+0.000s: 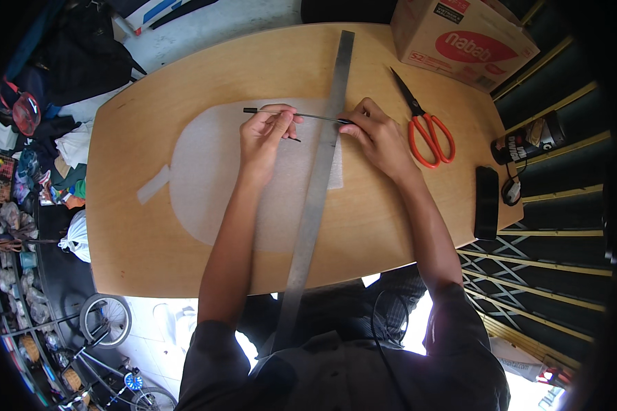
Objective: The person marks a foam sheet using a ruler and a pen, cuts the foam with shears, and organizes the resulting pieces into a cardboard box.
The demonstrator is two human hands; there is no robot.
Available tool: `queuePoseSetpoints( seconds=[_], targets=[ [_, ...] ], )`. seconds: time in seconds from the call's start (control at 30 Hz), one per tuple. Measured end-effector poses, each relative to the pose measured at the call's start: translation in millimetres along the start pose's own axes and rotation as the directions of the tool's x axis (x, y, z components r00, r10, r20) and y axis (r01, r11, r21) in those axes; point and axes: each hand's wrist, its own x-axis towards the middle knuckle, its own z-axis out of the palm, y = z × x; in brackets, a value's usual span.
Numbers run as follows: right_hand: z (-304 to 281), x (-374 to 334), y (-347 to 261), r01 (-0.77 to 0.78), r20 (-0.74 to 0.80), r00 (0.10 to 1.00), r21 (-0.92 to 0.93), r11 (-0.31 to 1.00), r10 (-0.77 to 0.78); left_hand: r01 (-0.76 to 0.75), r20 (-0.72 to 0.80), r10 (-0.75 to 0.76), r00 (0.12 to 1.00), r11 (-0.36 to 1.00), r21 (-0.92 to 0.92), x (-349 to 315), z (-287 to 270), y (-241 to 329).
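Both my hands are raised over the table, sharing a slim, pen-like rod (315, 116) with a grey shaft and black ends. My left hand (264, 137) pinches it near its left end, and a small dark tip (295, 140) pokes out below those fingers; what it belongs to is hidden. At the rod's other end, my right hand (377, 133) is closed on the black part. Beneath lies a whitish sheet (209, 164) with a rounded left side. A long metal ruler (315, 198) crosses over it, running from the far side past the near table edge toward my body.
Orange-handled scissors (428, 133) lie right of my right hand, blades slightly apart. A whitish strip (153, 185) is left of the sheet. A cardboard box (459, 48), a dark can (528, 140) and a black case (487, 203) line the table's (130, 240) right side.
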Motion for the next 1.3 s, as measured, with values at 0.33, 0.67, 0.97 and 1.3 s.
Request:
queuePoseSetpoints(
  seconds=[0.33, 0.67, 0.97, 1.3],
  targets=[
    [10, 0, -3, 0.078, -0.012, 0.997, 0.109, 0.991, -0.077, 0.043, 0.192, -0.047, 0.98, 0.999, 0.023, -3, 10, 3],
    [3, 0, 1, 0.033, 0.016, 0.999, -0.008, 0.999, -0.033, -0.002, -0.072, 0.004, 0.997, 1.0, 0.028, -2, 4, 0],
    [3, 0, -6, -0.01, 0.047, 0.999, 0.184, 0.983, 0.001, -0.104, 0.093, 0.093, 0.991, 0.988, 0.114, -5, 21, 2],
    [9, -1, -8, 0.148, -0.006, 0.989, 0.061, 0.987, -0.148, -0.212, 0.121, 0.18, 0.976, 0.907, 0.363, -6, 18, -4]
  ],
)
